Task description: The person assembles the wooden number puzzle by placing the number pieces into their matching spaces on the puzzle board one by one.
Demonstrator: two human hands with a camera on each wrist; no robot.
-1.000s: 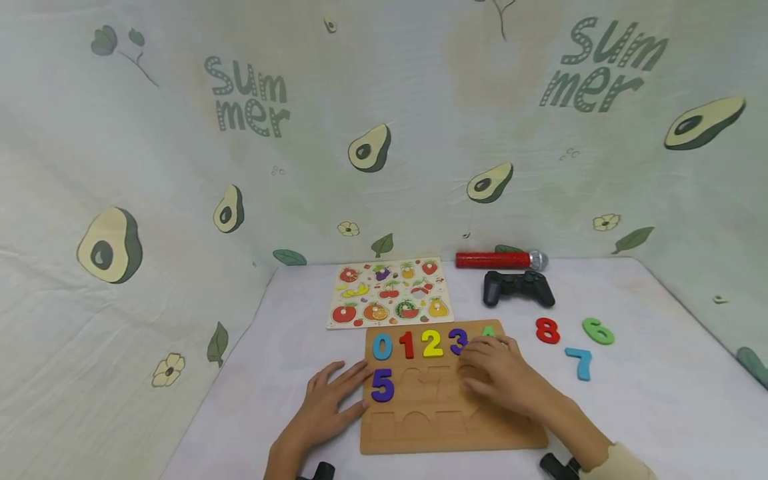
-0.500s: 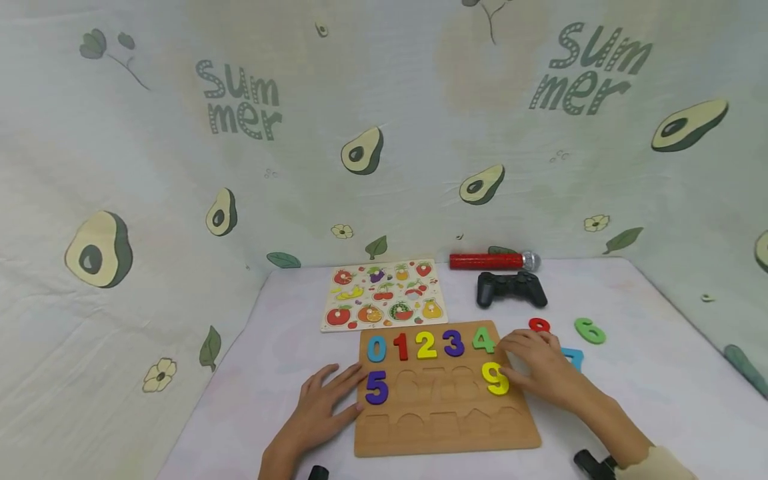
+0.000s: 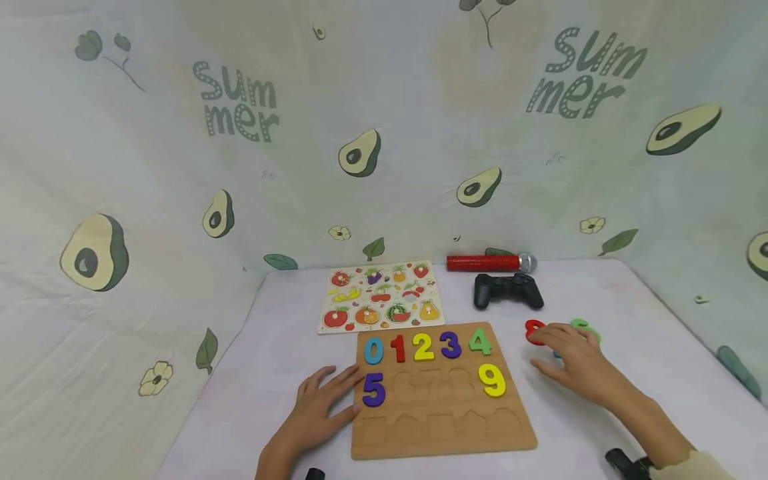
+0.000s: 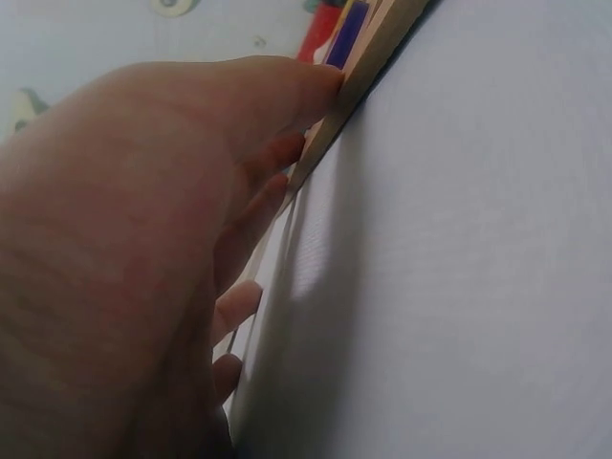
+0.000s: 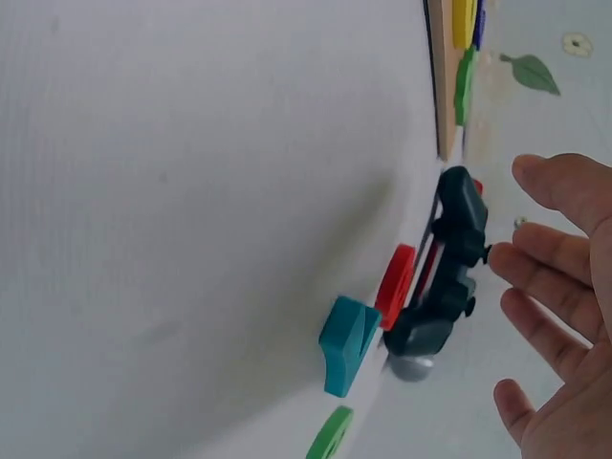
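A wooden number board (image 3: 444, 427) lies on the table with the blue 0, red 1, yellow 2, purple 3, green 4, purple 5 and yellow 9 (image 3: 492, 381) in its upper rows. My left hand (image 3: 315, 413) rests at the board's left edge, fingers spread, thumb and fingertips touching the side. To the right of the board, my right hand (image 3: 579, 363) hovers with relaxed, parted fingers and holds nothing. Beneath and beyond it lie the red 8 (image 3: 533, 332), the green 6 (image 3: 591, 328) and the blue 7 (image 5: 347, 342), mostly hidden by the hand in the head view.
Behind the number board lies a white fruit puzzle board (image 3: 384, 321). A black game controller (image 3: 508, 291) and a red microphone (image 3: 483, 263) are at the back of the table. Patterned cloth (image 3: 420, 87) hangs behind and on both sides.
My right hand has left the board and moved right, over the loose numbers. The yellow 9 now shows on the board, uncovered. My left hand stays at the board's edge.
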